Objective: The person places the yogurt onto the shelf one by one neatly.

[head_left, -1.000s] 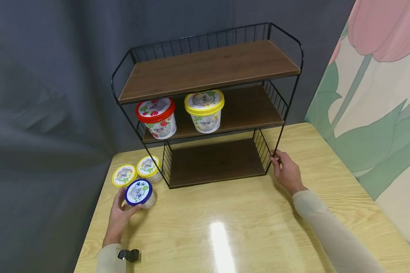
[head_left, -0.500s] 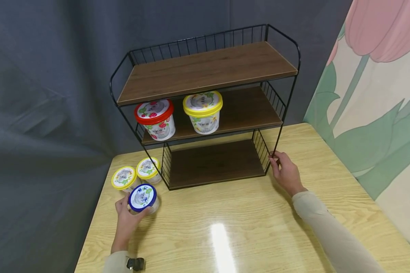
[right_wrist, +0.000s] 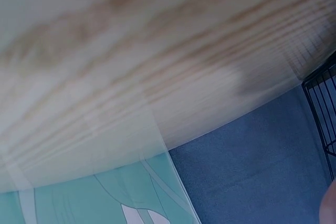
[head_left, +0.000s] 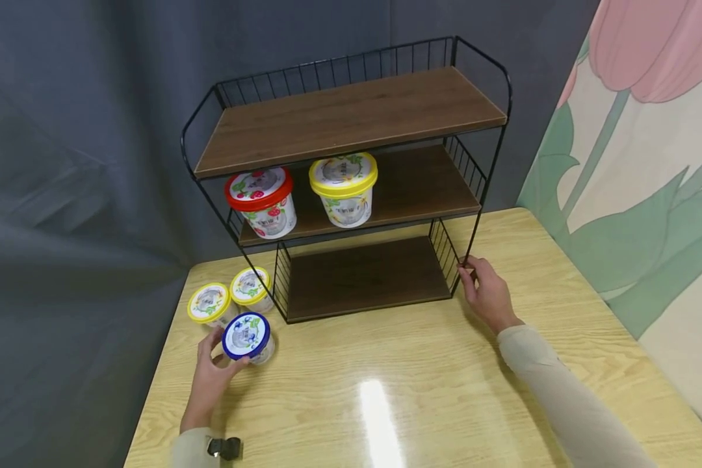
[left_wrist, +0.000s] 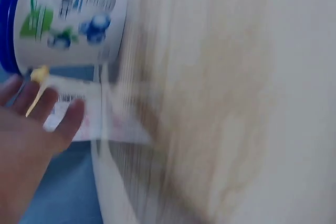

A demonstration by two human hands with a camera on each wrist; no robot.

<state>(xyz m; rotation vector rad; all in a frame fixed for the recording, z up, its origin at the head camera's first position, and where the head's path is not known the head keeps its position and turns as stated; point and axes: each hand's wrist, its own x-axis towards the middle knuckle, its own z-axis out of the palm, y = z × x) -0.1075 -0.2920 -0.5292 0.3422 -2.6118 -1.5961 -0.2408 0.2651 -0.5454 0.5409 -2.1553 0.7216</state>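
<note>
While the right hand (head_left: 489, 296) pinches an upright of the three-tier rack (head_left: 351, 117), the left hand (head_left: 207, 374), pinching the blueberry tub (head_left: 247, 336) between thumb and fingers, has just shifted it slightly toward the right hand, apparently separating it from two yellow-lidded tubs (head_left: 209, 303) beyond those fingers.

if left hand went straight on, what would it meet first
The blue-lidded tub, right between thumb and fingers of the left hand; beyond it, probably the yellow-lidded tub nearer the rack, though depth is unclear.
</note>
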